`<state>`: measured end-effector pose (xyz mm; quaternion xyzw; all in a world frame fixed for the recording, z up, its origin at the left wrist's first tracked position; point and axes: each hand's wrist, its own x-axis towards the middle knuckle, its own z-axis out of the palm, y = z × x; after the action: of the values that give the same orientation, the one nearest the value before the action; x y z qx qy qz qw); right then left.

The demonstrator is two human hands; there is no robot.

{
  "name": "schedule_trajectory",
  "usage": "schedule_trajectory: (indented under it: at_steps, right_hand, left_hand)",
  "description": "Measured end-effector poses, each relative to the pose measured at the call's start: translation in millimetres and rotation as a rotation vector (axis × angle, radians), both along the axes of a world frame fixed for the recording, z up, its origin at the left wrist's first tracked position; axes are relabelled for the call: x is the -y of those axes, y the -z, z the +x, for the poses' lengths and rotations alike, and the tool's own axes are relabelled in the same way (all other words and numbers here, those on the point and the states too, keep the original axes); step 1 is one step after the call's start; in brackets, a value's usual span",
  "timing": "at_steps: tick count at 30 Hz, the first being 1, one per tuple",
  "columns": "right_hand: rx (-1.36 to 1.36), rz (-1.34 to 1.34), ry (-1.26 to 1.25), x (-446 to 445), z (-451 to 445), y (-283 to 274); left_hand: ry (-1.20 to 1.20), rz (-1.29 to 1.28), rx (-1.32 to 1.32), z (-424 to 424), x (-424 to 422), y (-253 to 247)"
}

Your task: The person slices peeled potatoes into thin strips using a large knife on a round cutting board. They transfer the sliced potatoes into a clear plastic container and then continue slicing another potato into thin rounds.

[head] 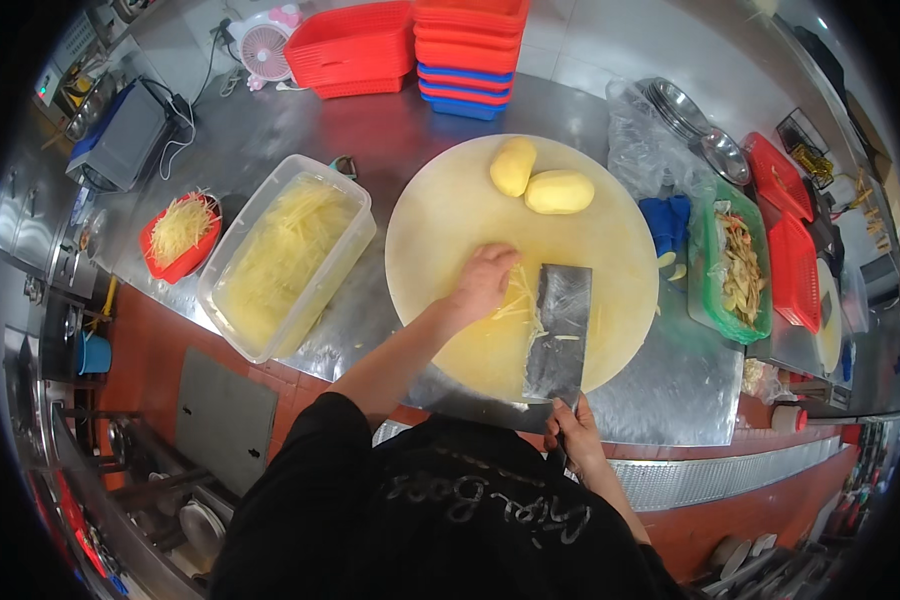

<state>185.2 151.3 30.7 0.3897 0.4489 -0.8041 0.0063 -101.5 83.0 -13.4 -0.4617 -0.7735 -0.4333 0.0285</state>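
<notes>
My right hand (576, 435) grips the handle of a cleaver (562, 322), whose broad dark blade lies flat over the round cutting board (427, 202). A few thin potato strips cling to the blade and its left edge. My left hand (486, 281) rests on the board left of the blade, fingers bent down beside cut potato strips (521, 300). Whether it holds any strips is hidden under the fingers. Two peeled potatoes, one upright (513, 166) and one lying sideways (559, 192), sit at the board's far side.
Left of the board, a clear plastic tub (285, 247) holds many potato shreds; beyond it a red basket (166, 259) holds more. On the right are a green-lined bin of peelings (739, 277) and a blue cloth (664, 221). Stacked red baskets (352, 45) stand at the back.
</notes>
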Motion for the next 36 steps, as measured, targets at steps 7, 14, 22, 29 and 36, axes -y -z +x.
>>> schedule_trajectory:
  at_steps: [7,14,22,29,36]
  right_hand:
    - [-0.072,0.077,-0.031,12.2,-18.1,8.4]
    - [-0.013,0.178,-0.183,29.9,-60.9,-8.7]
    - [-0.233,0.488,-0.570,70.0,-144.3,-46.8]
    - [-0.424,0.491,-0.886,97.1,-186.7,-88.0]
    - [-0.132,0.460,-0.517,12.3,-86.3,-77.5]
  left_hand:
    - [0.084,-0.201,0.063,34.4,52.3,-9.1]
    - [-0.124,-0.415,0.108,43.8,48.0,-4.5]
    - [-0.389,0.104,-0.146,-4.9,100.9,-59.6]
    - [-0.673,0.329,-0.092,-171.2,268.2,-22.8]
    - [-0.667,-0.355,-0.566,-118.2,212.4,-66.2]
